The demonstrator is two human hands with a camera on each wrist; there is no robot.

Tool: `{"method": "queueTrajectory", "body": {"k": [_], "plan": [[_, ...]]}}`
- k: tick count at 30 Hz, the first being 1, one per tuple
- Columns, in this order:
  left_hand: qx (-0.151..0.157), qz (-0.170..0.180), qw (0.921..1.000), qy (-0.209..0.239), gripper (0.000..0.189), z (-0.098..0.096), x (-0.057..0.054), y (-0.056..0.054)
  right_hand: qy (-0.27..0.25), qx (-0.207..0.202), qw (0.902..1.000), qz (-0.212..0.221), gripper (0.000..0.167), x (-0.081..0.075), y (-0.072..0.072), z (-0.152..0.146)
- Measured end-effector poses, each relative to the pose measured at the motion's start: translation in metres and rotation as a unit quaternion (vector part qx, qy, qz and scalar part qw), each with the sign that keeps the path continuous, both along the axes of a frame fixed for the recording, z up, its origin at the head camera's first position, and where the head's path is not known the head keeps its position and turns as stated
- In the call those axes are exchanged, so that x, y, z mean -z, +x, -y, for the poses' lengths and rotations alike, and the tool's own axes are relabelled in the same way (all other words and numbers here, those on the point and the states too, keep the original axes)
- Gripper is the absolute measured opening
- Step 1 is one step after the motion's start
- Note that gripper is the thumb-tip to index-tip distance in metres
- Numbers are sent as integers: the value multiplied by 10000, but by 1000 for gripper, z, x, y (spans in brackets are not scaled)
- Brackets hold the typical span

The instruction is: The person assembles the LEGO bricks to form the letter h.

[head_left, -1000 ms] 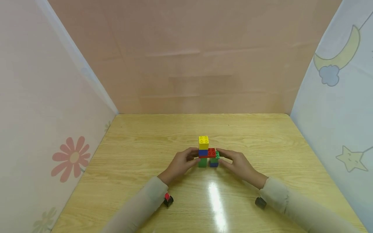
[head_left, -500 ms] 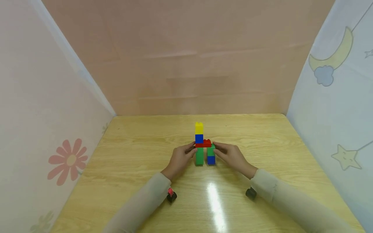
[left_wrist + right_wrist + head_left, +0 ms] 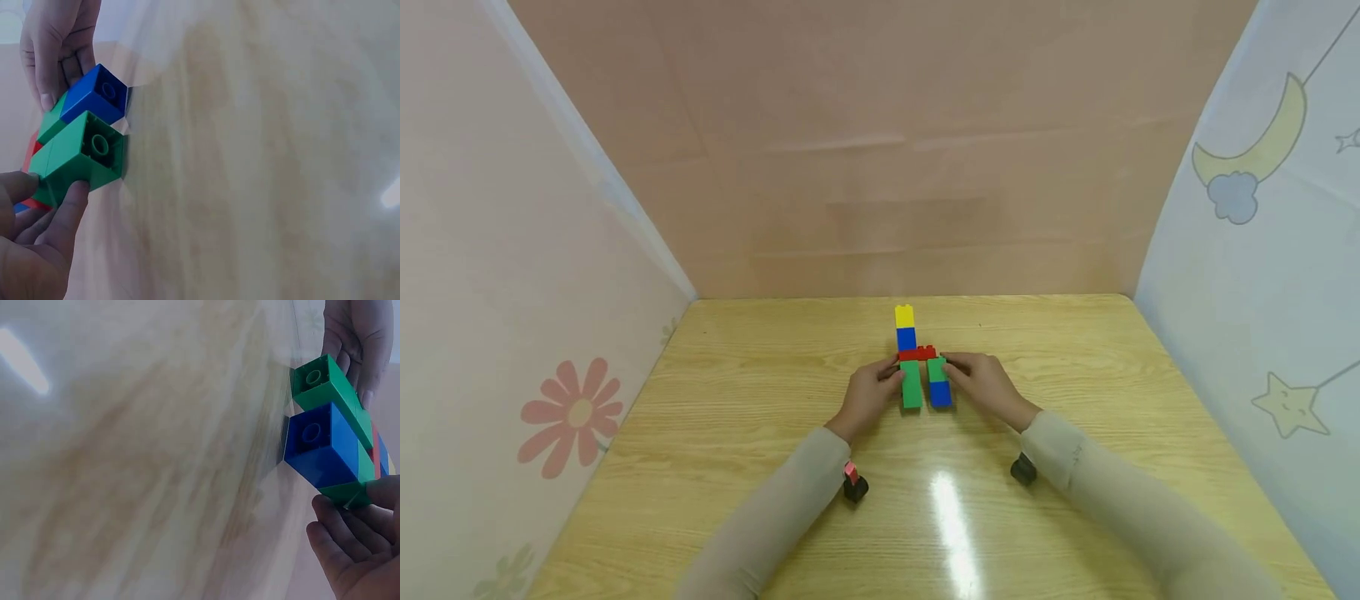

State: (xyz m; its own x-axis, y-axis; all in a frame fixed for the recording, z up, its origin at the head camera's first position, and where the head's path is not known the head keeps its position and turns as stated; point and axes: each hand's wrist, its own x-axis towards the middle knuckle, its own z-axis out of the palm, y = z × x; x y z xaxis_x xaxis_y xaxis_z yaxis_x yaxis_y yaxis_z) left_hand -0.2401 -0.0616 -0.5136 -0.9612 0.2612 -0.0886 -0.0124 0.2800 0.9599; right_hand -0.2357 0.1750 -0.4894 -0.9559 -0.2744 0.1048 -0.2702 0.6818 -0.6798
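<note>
A toy building-block structure lies tipped back in the head view. Its left column has green blocks [image 3: 911, 385], a long red block [image 3: 918, 354], a blue block [image 3: 906, 338] and a yellow block [image 3: 904, 317] at the far end. A green block [image 3: 937, 369] and a blue block [image 3: 940, 394] form the short right column. My left hand [image 3: 867, 396] pinches the left column near the red block. With thumb and fingers, my right hand [image 3: 988, 387] holds the right column's green block. Both wrist views show the hollow undersides of the green blocks [image 3: 69, 156] and the blue block [image 3: 322, 447].
The structure is on a wooden table [image 3: 775, 358]. Behind it rises a plain brownish backdrop [image 3: 910, 150], with a flower-printed panel [image 3: 580, 412] at left and a moon-and-star panel [image 3: 1247, 275] at right. A dark wrist device [image 3: 854, 485] sits beneath the left sleeve.
The structure stood upright a second ago; both hands have tipped it backward, its top going away from me. Both hands keep their hold. The head view has shifted slightly.
</note>
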Motion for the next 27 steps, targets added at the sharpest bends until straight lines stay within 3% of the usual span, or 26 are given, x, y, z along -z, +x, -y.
{"method": "queueTrajectory", "body": {"k": [9,15,23,27], "plan": [[-128,610,9964,582,47,-6,-5,-7,217,119,9997,75,37,1,-13,2],[-139,682,9951,703,46,-9,-6,-11,291,227,9991,204,37,0,-15,5],[39,842,9963,179,46,-10,-5,-14,518,232,9980,296,37,-1,-15,12],[-37,689,9975,-166,45,-10,-5,-17,563,205,9979,250,35,-1,-17,14]]}}
